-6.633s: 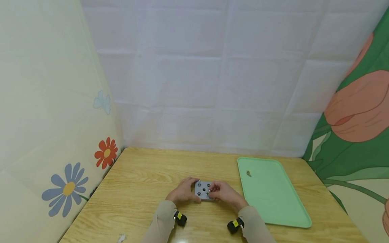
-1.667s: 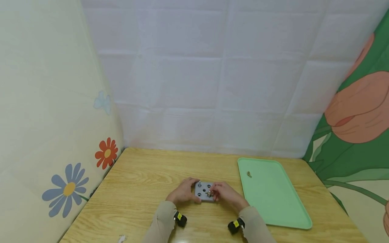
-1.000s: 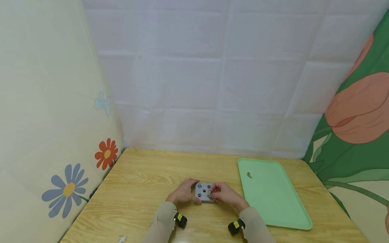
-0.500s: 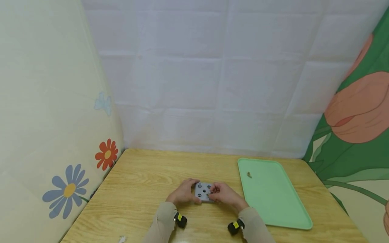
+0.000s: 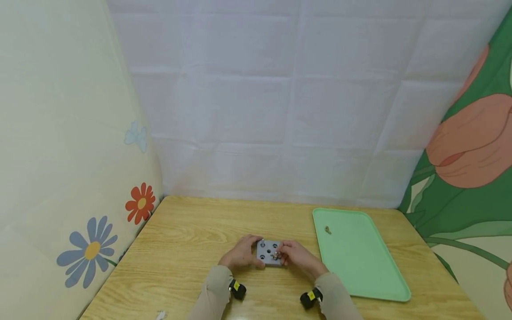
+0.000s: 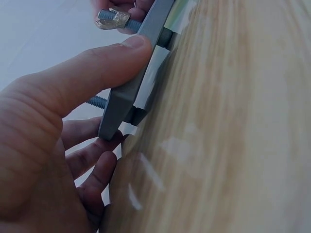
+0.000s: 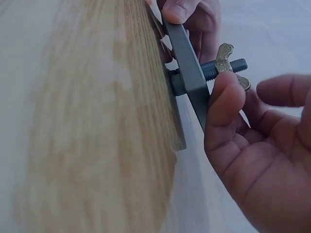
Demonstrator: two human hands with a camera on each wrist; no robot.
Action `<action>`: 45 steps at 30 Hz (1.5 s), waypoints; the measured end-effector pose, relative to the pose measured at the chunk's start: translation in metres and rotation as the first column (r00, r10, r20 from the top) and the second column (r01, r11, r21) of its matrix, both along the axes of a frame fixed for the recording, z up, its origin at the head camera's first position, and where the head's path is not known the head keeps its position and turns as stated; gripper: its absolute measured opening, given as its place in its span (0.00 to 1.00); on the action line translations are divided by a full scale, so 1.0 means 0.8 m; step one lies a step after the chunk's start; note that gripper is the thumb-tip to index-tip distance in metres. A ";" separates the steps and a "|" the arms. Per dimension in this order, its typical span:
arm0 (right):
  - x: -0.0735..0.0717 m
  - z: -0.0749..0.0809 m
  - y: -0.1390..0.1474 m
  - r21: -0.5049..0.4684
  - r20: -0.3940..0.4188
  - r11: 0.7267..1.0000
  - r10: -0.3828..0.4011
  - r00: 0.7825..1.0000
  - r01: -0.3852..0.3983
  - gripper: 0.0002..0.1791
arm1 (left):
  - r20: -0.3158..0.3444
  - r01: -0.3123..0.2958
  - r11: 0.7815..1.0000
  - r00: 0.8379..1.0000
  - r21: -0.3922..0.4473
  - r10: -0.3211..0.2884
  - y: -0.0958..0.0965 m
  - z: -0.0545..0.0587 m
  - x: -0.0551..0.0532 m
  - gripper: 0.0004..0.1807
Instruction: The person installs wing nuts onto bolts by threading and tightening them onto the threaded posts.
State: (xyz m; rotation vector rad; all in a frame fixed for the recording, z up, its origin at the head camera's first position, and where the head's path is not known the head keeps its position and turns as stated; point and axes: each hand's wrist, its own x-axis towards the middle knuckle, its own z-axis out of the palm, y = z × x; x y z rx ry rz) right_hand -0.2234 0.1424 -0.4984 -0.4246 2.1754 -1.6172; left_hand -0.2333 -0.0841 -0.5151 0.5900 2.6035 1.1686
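Fingers [image 7: 227, 99] of the right hand [image 5: 297, 254] have drawn back, parted around but not pinching the brass-coloured metal wing nut [image 7: 223, 60] on a threaded dark metal bolt [image 7: 211, 71] through the square grey plate [image 7: 188, 58] that the left hand [image 5: 240, 254] grips, so re-pinch both wings squarely.

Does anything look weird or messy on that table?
Maybe one thing: a white scrap lies alone on the table, at the bottom edge of the head view, away from the plate. It's too small to tell what it is. I see nothing spilled.
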 end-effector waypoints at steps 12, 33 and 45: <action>-0.002 -0.004 0.001 -0.024 0.003 1.000 0.004 1.000 -0.004 0.08 | -0.020 0.006 1.000 1.000 -0.012 -0.006 0.000 -0.002 -0.001 0.45; -0.003 -0.003 0.000 0.088 -0.098 0.996 0.026 0.995 -0.017 0.11 | -0.001 0.000 1.000 1.000 0.002 0.000 0.000 -0.002 -0.004 0.45; 0.003 0.004 -0.002 0.115 -0.101 0.993 0.021 0.995 -0.009 0.07 | 0.013 -0.006 1.000 1.000 0.022 0.006 0.000 -0.004 -0.003 0.46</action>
